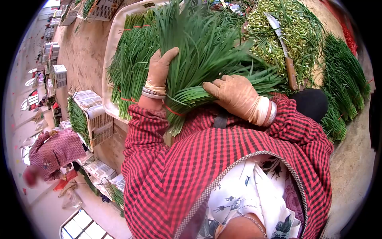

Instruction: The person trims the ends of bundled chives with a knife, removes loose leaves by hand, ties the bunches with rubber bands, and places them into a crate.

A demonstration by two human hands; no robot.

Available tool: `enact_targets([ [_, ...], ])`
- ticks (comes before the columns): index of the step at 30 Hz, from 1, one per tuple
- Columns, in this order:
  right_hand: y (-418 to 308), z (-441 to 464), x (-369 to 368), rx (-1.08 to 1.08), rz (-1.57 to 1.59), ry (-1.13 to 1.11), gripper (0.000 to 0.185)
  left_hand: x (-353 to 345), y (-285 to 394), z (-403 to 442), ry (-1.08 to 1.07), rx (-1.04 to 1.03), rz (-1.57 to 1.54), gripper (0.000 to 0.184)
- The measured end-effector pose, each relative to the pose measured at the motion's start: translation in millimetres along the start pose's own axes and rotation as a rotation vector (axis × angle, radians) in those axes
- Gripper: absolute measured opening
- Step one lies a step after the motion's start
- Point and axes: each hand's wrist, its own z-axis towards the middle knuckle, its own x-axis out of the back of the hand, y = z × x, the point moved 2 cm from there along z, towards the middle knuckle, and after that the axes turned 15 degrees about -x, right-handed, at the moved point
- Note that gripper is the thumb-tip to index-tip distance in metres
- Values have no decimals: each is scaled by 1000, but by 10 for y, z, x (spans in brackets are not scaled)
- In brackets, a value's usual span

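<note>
A big bunch of garlic chives (191, 51) leans against my body, tied near its lower end with a red band. My left hand (161, 65), in a tan glove, grips the bunch from its left side, thumb raised and fingers hidden behind the leaves. Curled over a bent handful of leaves (193, 94) is my gloved right hand (234, 93), level with the lower part of the bunch. Left of my left hand, banded bundles of chives (133, 63) lie in a white plastic crate (109, 59).
A wooden-handled knife (290, 69) rests on a heap of cut stem ends (260, 36) at upper right. More chive bundles (342, 83) lie at far right. Crates (99, 119) line the left, where another person (57, 153) bends over.
</note>
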Motion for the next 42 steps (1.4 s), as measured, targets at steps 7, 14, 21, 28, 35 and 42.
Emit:
enact_targets([
  [7,-7,-5,61,-4,35,7,47,-9,34,-14,-6,-9,-20,29],
  [14,-113,224,422,138,126,155,75,-253,57,-171,-79,-160,-135,31],
  [21,-29,244,193,-77,-23,-242,74,-148,81,-140,-1,-127,-170,32],
  [28,-117,199,440,104,36,-5,61,-3,36,-67,-330,-186,66,48],
  [35,-516,370,689,378,-134,-279,57,472,226,-241,-150,-104,315,63],
  [42,-318,876,49,308,-219,-281,91,1116,400,-669,9,-102,343,54],
])
